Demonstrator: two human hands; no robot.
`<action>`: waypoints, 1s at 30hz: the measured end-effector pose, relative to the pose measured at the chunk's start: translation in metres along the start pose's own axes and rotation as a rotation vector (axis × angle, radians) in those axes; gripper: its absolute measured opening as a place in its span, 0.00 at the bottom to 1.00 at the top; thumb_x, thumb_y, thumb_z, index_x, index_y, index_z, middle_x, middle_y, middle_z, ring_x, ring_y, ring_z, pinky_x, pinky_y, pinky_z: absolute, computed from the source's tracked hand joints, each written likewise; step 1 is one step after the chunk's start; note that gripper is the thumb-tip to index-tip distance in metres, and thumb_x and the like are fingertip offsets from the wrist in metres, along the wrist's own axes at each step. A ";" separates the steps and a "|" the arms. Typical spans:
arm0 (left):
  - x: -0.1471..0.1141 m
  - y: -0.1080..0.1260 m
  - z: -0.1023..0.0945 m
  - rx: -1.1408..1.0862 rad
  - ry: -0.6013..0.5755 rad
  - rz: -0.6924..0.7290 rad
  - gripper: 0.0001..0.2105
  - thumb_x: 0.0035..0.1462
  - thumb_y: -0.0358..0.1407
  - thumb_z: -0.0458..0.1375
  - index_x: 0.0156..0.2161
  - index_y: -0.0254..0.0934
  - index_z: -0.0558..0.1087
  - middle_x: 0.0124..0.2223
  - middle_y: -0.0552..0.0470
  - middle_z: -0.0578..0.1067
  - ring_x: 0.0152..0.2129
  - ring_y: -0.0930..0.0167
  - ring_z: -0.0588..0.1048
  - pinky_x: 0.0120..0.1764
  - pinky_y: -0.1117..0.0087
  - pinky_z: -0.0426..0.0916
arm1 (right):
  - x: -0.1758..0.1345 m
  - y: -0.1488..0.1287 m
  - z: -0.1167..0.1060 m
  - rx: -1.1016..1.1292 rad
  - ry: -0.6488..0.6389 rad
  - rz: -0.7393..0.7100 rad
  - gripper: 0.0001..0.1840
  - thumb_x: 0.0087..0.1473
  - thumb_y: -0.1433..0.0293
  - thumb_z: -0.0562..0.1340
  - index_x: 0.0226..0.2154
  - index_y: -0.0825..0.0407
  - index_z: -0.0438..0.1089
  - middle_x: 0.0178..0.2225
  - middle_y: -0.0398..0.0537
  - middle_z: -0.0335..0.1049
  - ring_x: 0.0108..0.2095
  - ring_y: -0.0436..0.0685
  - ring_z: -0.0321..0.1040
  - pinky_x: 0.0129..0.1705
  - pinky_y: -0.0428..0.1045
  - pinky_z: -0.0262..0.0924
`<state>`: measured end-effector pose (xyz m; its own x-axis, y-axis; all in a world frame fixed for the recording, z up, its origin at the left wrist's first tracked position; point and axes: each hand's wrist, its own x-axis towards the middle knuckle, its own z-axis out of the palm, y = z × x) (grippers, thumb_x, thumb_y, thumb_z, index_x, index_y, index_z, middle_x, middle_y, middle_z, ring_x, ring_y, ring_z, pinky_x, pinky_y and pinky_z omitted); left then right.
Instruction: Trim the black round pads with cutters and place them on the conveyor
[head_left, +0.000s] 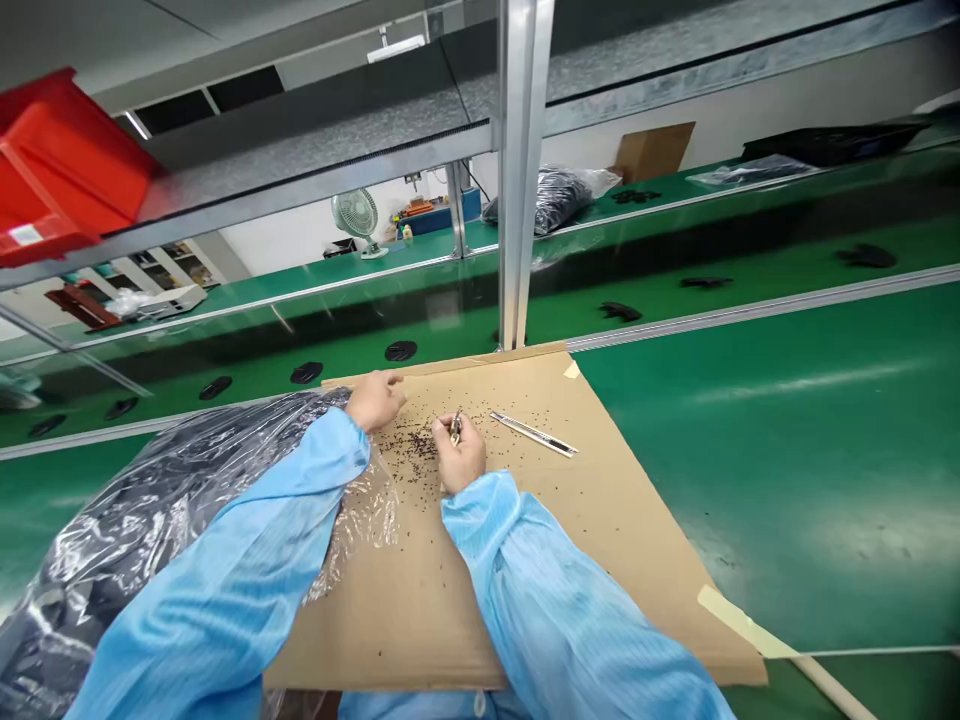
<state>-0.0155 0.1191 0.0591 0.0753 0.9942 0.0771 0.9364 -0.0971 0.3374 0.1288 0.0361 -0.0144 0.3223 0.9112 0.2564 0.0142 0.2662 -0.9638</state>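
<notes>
While a red bin (64,165) sits tilted on the shelf at the upper left, its open side angled down toward the person so that parts can be reached from below, a clear plastic bag (150,510) full of dark pieces lies on the left of the green counter (787,450), close under the left sleeve, where it is easy to draw from. Just right of the bag, the left hand (375,400) rests near the far edge of a cardboard sheet (570,540), fingers curled down on the surface; whether they pinch anything I cannot tell. The cardboard seems laid and taped there as a work mat, likely to catch the small dark specks (412,440) scattered between the two hands. Next, the right hand (461,455) has its grip closed on a small metal tool (455,424), probably tweezers, held upright with the tip pointing at the specks, a hold suited to fine picking. Further right, a second thin metal tool (534,433) lies flat on the cardboard, near the right hand and apart from it. Beyond, black parts (621,311) lie spaced along the conveyor belt.
</notes>
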 end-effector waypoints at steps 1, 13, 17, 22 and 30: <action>-0.015 -0.006 -0.002 0.027 -0.051 0.023 0.20 0.51 0.39 0.60 0.49 0.35 0.73 0.45 0.43 0.76 0.41 0.63 0.75 0.46 0.65 0.66 | 0.000 0.000 -0.001 -0.003 -0.003 -0.005 0.11 0.50 0.60 0.59 0.27 0.51 0.66 0.23 0.41 0.65 0.25 0.51 0.60 0.31 0.47 0.57; -0.151 -0.095 -0.062 0.278 -0.414 0.019 0.21 0.47 0.40 0.63 0.47 0.38 0.73 0.41 0.47 0.77 0.38 0.63 0.75 0.39 0.68 0.66 | 0.001 0.000 0.004 -0.024 0.022 0.011 0.13 0.45 0.59 0.59 0.26 0.52 0.66 0.23 0.42 0.63 0.26 0.52 0.58 0.33 0.48 0.56; -0.173 -0.105 -0.055 0.210 -0.395 0.120 0.34 0.42 0.42 0.67 0.56 0.35 0.66 0.56 0.40 0.68 0.51 0.58 0.68 0.53 0.63 0.62 | 0.002 0.005 0.006 -0.107 0.047 -0.022 0.14 0.46 0.58 0.59 0.28 0.53 0.68 0.24 0.43 0.64 0.26 0.51 0.58 0.32 0.47 0.56; -0.179 -0.104 -0.036 0.227 -0.367 0.100 0.34 0.45 0.39 0.66 0.58 0.34 0.64 0.61 0.38 0.61 0.54 0.56 0.64 0.56 0.60 0.59 | 0.001 0.004 0.005 -0.131 0.045 -0.042 0.15 0.44 0.58 0.59 0.27 0.54 0.69 0.24 0.44 0.65 0.26 0.51 0.59 0.33 0.47 0.56; -0.173 -0.102 -0.030 0.316 -0.446 0.132 0.24 0.49 0.38 0.62 0.53 0.34 0.70 0.49 0.41 0.69 0.47 0.61 0.69 0.50 0.64 0.64 | 0.004 0.003 0.011 -0.203 0.138 -0.041 0.12 0.37 0.61 0.60 0.26 0.51 0.71 0.23 0.45 0.66 0.26 0.57 0.63 0.32 0.51 0.58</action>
<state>-0.1341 -0.0442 0.0397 0.2724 0.9048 -0.3274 0.9612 -0.2716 0.0490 0.1200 0.0435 -0.0157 0.4438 0.8456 0.2966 0.2154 0.2206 -0.9513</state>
